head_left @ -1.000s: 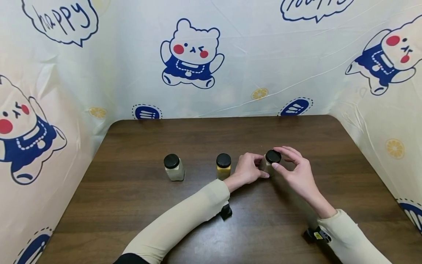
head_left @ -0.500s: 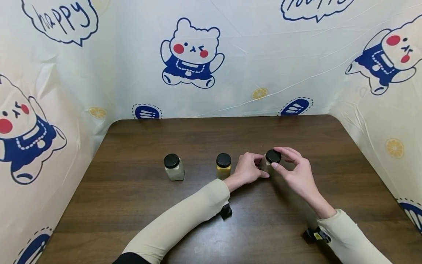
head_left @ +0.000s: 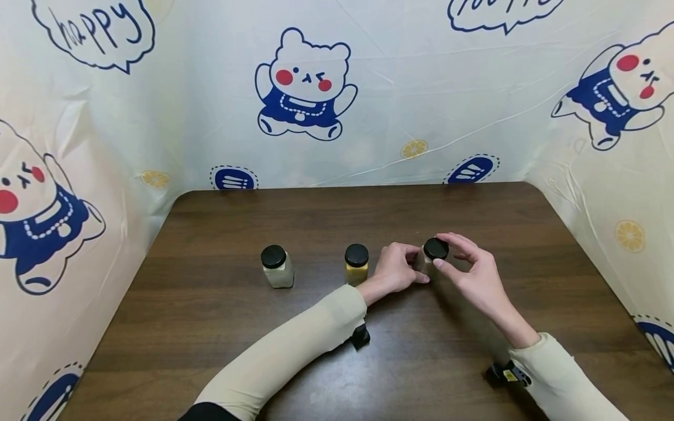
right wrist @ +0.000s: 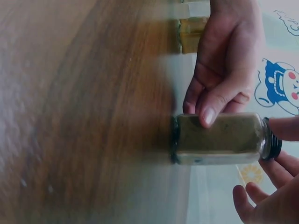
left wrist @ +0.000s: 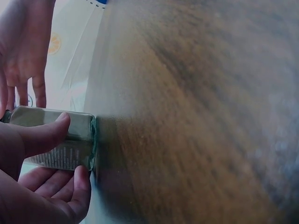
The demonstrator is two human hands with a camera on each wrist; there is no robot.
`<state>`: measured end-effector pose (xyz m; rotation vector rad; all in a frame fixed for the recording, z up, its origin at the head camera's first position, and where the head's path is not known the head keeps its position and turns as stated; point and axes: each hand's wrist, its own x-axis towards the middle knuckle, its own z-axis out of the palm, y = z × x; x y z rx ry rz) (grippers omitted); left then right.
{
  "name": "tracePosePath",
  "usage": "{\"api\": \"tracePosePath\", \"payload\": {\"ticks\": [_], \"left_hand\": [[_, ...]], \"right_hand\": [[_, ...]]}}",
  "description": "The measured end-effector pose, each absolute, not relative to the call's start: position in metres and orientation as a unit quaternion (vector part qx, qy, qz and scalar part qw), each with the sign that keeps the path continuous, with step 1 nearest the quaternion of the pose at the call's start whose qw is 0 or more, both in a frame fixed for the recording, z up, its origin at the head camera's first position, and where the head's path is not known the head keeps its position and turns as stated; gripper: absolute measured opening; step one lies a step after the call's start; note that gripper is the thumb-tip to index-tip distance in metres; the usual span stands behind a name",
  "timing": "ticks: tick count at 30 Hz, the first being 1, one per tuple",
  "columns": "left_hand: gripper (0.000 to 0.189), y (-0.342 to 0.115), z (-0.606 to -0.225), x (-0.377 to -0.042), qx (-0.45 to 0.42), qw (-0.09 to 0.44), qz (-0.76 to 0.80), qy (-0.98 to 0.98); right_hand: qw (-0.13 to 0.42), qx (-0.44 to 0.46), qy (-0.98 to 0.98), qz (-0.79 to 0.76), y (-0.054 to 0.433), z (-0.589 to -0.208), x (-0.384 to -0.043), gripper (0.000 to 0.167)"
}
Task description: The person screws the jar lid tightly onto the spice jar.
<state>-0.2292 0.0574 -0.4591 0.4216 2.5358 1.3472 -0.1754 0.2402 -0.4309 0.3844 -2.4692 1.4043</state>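
A square glass spice jar (right wrist: 219, 135) of grey-brown powder stands upright on the table at the right of the head view. My left hand (head_left: 395, 270) grips its body low down, thumb on one side and fingers on the other. Printed text shows on the glass in the left wrist view, between thumb and fingers. From the right, my right hand (head_left: 476, 280) pinches the jar's black lid (head_left: 436, 248) between thumb and fingers. The lid sits on the jar's neck. In the head view, my hands hide much of the jar's body.
Just left of my left hand stands a jar with yellow contents (head_left: 357, 266) and a black lid. Farther left is a jar with pale contents (head_left: 279, 272), also black-lidded. The brown wooden table (head_left: 221, 327) meets a printed bear-pattern curtain (head_left: 379, 117) at its back and sides.
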Motion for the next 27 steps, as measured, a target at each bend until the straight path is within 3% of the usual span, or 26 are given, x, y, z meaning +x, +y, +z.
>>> {"api": "tracePosePath", "payload": {"ticks": [7,27], "left_hand": [[0.051,0.058,-0.458,-0.229,0.136,0.127,0.467,0.864],[0.053,0.058,-0.459,-0.229,0.124,0.132,0.474,0.862]], "right_hand": [[0.124,0.134,-0.845,0.502,0.248,-0.418,-0.176,0.055],[0.139,0.159,-0.829,0.518,0.254,-0.417,-0.173,0.058]]}}
